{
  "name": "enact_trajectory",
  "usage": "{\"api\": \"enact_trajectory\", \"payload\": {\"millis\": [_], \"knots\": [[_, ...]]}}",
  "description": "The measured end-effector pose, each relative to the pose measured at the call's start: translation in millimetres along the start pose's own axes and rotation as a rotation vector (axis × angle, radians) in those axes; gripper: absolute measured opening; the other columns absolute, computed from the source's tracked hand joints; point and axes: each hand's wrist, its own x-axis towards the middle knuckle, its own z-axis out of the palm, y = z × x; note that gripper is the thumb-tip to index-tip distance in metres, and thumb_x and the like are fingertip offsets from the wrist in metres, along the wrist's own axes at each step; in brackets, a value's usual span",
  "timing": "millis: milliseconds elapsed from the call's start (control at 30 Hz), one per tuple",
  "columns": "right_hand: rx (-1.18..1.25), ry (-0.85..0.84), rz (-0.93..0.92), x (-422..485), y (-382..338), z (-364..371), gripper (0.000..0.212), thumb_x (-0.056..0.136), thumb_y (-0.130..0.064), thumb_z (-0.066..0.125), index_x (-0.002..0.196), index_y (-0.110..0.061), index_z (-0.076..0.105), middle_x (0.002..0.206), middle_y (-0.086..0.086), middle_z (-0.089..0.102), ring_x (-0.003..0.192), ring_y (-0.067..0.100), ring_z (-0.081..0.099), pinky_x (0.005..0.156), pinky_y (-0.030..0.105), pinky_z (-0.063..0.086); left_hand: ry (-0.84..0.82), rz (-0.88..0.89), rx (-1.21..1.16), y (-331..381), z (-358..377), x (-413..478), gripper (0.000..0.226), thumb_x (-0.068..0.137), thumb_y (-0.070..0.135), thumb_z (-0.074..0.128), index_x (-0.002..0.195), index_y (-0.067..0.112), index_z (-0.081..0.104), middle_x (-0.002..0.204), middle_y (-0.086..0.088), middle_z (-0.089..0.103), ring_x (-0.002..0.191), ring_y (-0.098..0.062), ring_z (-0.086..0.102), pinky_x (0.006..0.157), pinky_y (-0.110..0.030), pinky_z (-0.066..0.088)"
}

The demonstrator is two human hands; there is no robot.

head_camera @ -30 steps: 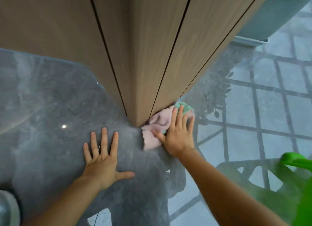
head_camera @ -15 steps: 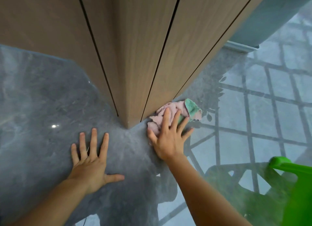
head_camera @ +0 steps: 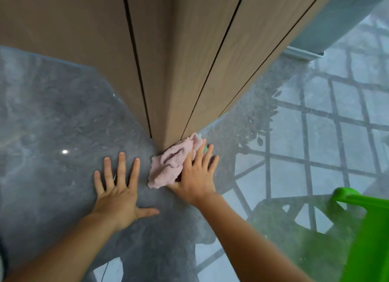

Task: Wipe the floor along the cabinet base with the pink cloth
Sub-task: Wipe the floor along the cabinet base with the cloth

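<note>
A crumpled pink cloth (head_camera: 171,163) with a green patch lies on the glossy grey floor (head_camera: 52,123), pushed against the corner of the wooden cabinet (head_camera: 168,71). My right hand (head_camera: 195,174) presses flat on the cloth's right part, fingers spread and pointing toward the cabinet base. My left hand (head_camera: 117,189) rests flat on the bare floor just left of the cloth, fingers apart, holding nothing.
A bright green plastic object (head_camera: 374,229) stands at the lower right, close to my right forearm. A pale wall with a skirting board (head_camera: 303,53) runs behind the cabinet at upper right. The shiny floor reflects a window grid and foliage.
My right hand has slid the cloth back left along the cabinet base to the corner, and the cloth now bunches out to the left of the hand. My left hand stays planted on the floor.
</note>
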Motion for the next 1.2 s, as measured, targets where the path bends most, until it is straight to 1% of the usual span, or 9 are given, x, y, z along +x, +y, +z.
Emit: {"api": "enact_trajectory", "payload": {"millis": [167,267,367,433,533,700,833,967,1200], "knots": [[0.336,0.102,0.298,-17,43,-51,0.109,0.081,-0.06,0.06,0.153,-0.021,-0.012,0.163,0.013,-0.012,0.15,0.035,-0.007,0.116,0.06,-0.003,0.008,0.025,-0.013,-1,-3,0,0.145,0.028,0.106,0.016,0.127,0.029,-0.056,0.138,-0.008,-0.064,0.136,-0.042,-0.048,0.115,-0.063,-0.02],[0.599,0.377,0.448,-18,46,-76,0.088,0.091,-0.036,0.06,0.154,-0.009,0.005,0.163,0.015,0.01,0.149,0.03,0.016,0.12,0.045,0.018,-0.005,0.021,-0.012,0,-3,-1,0.145,0.027,0.106,0.015,0.128,0.029,-0.056,0.138,-0.009,-0.064,0.135,-0.043,-0.049,0.115,-0.063,-0.02],[0.666,0.589,0.329,-17,17,-81,0.063,0.097,-0.023,0.045,0.152,-0.008,0.019,0.161,0.01,0.023,0.148,0.021,0.02,0.116,0.022,0.014,-0.01,0.01,-0.005,0,-4,-1,0.145,0.026,0.106,0.014,0.128,0.029,-0.056,0.137,-0.008,-0.065,0.129,-0.041,-0.055,0.115,-0.062,-0.021],[0.61,0.632,0.177,-27,-8,-68,0.063,0.094,-0.022,0.037,0.153,-0.01,0.018,0.162,0.009,0.018,0.15,0.019,0.012,0.118,0.023,0.009,-0.021,0.014,-0.009,1,-5,-2,0.145,0.028,0.106,0.016,0.127,0.029,-0.056,0.136,-0.008,-0.066,0.128,-0.041,-0.056,0.114,-0.062,-0.022],[0.452,0.52,0.068,-26,-36,-39,0.081,0.09,-0.048,0.037,0.154,-0.011,0.001,0.164,0.014,-0.001,0.151,0.025,-0.01,0.121,0.042,-0.002,-0.019,0.017,-0.013,1,-4,-1,0.144,0.028,0.106,0.016,0.127,0.03,-0.056,0.136,-0.008,-0.066,0.128,-0.04,-0.057,0.113,-0.062,-0.023],[0.141,0.197,0.282,23,-28,-10,0.129,0.069,-0.089,0.034,0.148,-0.003,-0.021,0.158,0.025,-0.022,0.142,0.049,-0.024,0.114,0.068,-0.007,-0.014,0.013,-0.021,1,-3,-1,0.147,0.026,0.106,0.016,0.129,0.029,-0.055,0.139,-0.008,-0.064,0.131,-0.04,-0.054,0.114,-0.062,-0.022],[0.033,0.167,0.271,57,29,-31,0.137,0.058,-0.097,0.026,0.149,-0.006,-0.02,0.16,0.019,-0.022,0.143,0.046,-0.024,0.113,0.069,-0.006,-0.014,0.012,-0.019,-1,-1,0,0.147,0.027,0.107,0.016,0.131,0.029,-0.054,0.138,-0.008,-0.064,0.126,-0.038,-0.059,0.113,-0.061,-0.023],[0.048,0.113,0.428,96,85,-81,0.148,0.048,-0.099,0.037,0.149,-0.007,-0.02,0.16,0.019,-0.022,0.145,0.044,-0.021,0.114,0.068,-0.006,0.011,0.019,-0.024,-2,0,0,0.146,0.031,0.107,0.021,0.129,0.029,-0.055,0.139,-0.008,-0.063,0.12,-0.036,-0.064,0.113,-0.061,-0.023],[0.146,0.009,0.334,56,7,-38,0.166,0.033,-0.1,0.045,0.14,0.0,-0.034,0.151,0.032,-0.033,0.137,0.051,-0.032,0.109,0.065,-0.019,0.003,0.005,-0.03,0,-4,-3,0.146,0.034,0.105,0.026,0.128,0.027,-0.055,0.137,-0.008,-0.064,0.122,-0.039,-0.061,0.114,-0.064,-0.019]]}}
